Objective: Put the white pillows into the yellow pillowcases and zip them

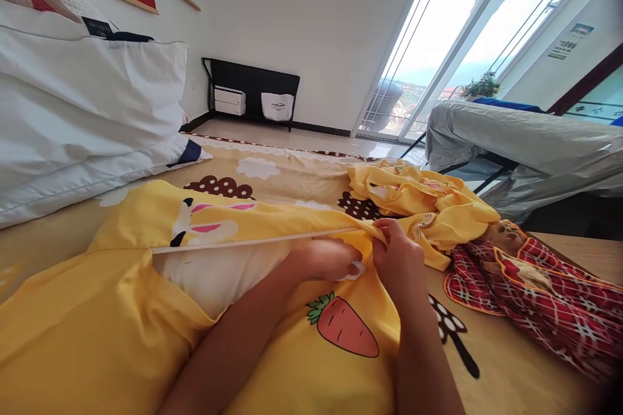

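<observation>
A yellow pillowcase (pixel 287 324) with a carrot print and a rabbit print lies in front of me. Its long opening has a white-edged border, and through it shows a cream-white pillow (pixel 209 275). My left hand (pixel 338 258) reaches into the opening near its right end, fingers curled by a small white bit of fabric (pixel 359 269); most of the fingertips are hidden. At the right end of that opening, my right hand (pixel 396 249) is closed, pinching the pillowcase's upper edge between thumb and fingers.
Crumpled yellow fabric (pixel 423 198) lies beyond my right hand, with a red plaid cloth (pixel 540 292) beside it. White pillows (pixel 87 97) are stacked at the left. Everything rests on a tan patterned bedspread (pixel 302 175). A plastic-covered piece of furniture (pixel 525 136) stands at the right.
</observation>
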### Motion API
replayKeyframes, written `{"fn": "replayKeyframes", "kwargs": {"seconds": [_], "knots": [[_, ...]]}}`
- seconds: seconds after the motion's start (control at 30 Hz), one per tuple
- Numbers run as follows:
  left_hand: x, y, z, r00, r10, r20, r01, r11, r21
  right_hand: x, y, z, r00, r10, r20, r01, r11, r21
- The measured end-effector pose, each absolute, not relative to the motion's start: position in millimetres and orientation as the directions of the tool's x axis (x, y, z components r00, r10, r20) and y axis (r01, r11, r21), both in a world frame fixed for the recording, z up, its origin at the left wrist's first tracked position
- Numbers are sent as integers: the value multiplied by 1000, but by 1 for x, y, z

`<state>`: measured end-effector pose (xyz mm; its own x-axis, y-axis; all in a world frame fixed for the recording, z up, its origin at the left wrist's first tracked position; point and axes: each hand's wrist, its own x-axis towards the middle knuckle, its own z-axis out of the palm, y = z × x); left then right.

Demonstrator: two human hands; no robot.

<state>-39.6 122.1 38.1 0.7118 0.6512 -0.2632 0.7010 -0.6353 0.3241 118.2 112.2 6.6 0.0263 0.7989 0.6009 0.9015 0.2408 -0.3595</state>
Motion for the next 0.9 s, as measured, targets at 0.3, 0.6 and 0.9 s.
{"fn": "replayKeyframes", "kwargs": {"seconds": [0.3,0.6,0.9], "knots": [[-29,98,45,693,669,-268,718,-673,177,107,136,12,8,913,407,607,319,-728],[-23,85,54,696,650,-304,713,-677,184,108,123,15,-125,942,311,888,247,-389],[-26,86,45,720,654,-230,694,-685,222,113,133,10,30,797,604,950,166,-266]]}}
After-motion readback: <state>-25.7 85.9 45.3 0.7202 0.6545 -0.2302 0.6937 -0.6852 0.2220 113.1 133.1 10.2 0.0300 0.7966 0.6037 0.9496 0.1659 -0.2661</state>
